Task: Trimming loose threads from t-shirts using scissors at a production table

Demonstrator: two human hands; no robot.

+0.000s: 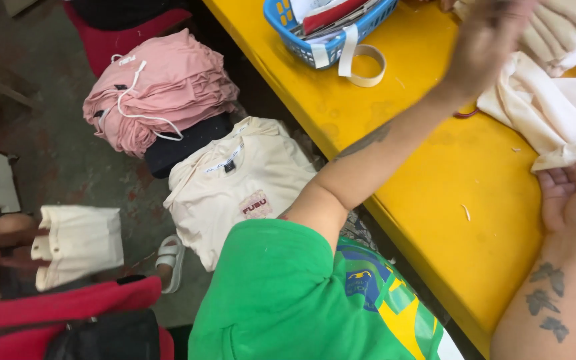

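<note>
Yellow surface (461, 167): carries cream garments (555, 113), a blue plastic basket (328, 27), a loop of white tape (367, 67), small scraps. Concrete floor (68, 160): carries a pink folded stack (161, 90), a cream folded stack (241, 183) just beside it.

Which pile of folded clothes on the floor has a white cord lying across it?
The pink folded pile, farthest from the yellow table. The cream pile beside it shows only a label.

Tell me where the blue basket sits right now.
In the head view, the blue basket stands at the top edge on the yellow table, left of the left hand, with a loop of white tape just below it.
</note>
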